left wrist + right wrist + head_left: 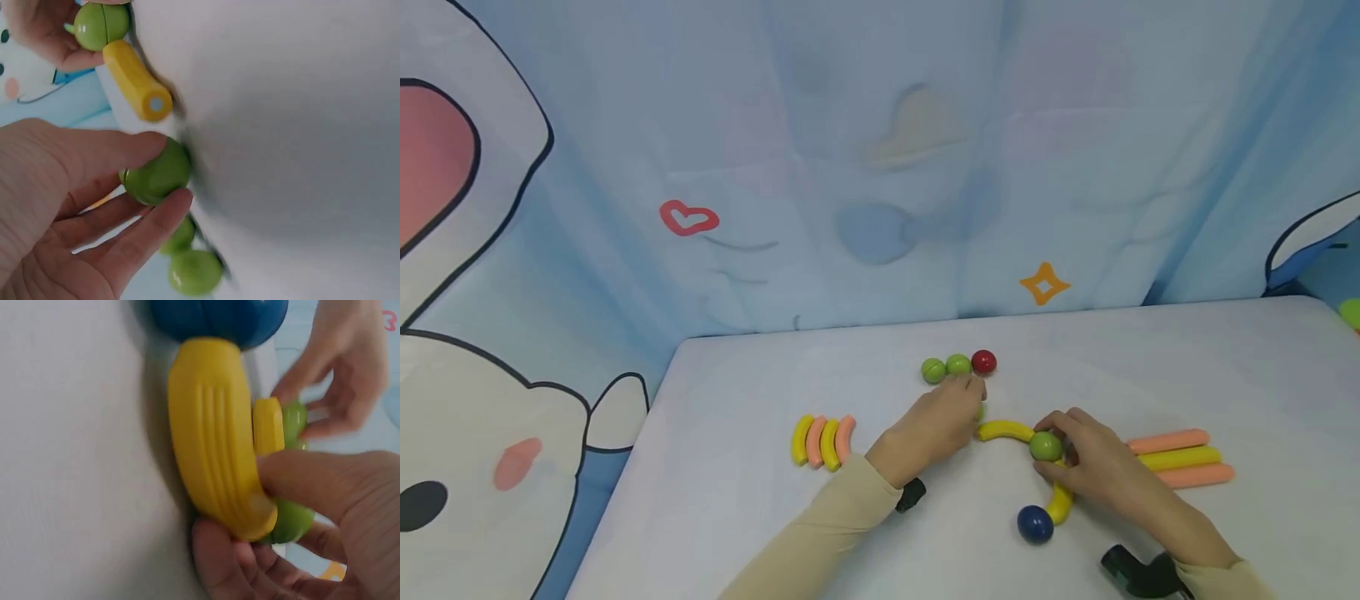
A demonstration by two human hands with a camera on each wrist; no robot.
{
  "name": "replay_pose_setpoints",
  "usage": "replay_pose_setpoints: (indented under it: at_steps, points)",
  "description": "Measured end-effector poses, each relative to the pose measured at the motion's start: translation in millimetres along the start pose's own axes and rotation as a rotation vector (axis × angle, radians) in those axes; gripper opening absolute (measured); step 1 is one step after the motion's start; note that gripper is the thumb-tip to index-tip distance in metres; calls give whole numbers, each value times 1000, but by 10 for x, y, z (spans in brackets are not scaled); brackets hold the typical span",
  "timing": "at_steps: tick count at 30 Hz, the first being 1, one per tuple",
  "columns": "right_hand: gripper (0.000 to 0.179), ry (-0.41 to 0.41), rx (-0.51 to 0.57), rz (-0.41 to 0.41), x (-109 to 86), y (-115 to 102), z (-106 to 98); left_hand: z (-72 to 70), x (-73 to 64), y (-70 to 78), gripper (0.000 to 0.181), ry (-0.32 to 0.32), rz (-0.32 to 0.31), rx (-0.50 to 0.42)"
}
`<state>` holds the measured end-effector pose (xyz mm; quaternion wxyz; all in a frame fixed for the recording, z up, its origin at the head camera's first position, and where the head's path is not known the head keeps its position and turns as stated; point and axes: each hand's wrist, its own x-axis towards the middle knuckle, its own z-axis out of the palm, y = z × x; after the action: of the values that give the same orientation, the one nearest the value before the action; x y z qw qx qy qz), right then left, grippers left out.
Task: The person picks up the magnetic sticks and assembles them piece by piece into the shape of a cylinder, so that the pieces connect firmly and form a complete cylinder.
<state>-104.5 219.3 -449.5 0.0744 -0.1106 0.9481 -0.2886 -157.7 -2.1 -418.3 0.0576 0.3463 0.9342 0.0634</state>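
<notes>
In the left wrist view my left hand (75, 206) pinches a round green toy fruit (159, 175) between thumb and fingers. That fruit is close to one end of a yellow toy banana (1003, 429). My right hand (1101, 467) holds another round green toy fruit (1046, 446), seated where this banana and a second toy banana (209, 431) come together. Its thumb and fingers also touch the second banana's end in the right wrist view. A dark blue ball (1035, 524) sits by that banana's other end.
Two green balls (946, 367) and a red ball (984, 362) line up behind my left hand. Yellow and pink curved pieces (822, 442) stand in a row at left. Long pink and yellow sticks (1180, 460) lie right of my right hand, on the white table (715, 500).
</notes>
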Motion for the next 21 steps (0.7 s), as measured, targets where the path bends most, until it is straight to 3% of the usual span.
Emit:
replay_pose_setpoints:
  at_steps: [4, 8, 15, 21]
  points:
    - [47, -26, 6, -4, 52, 23, -5, -34, -189, -163, 21, 6, -70, -122]
    - [48, -49, 4, 17, 82, 54, -23, -50, -315, -271, 23, 9, -106, -147]
    - [49, -67, 14, 32, 147, 33, -24, 22, -401, -314, 31, 40, -79, -129]
    - [48, -83, 51, -7, 258, -76, 18, 131, -441, -331, 31, 149, -69, -232]
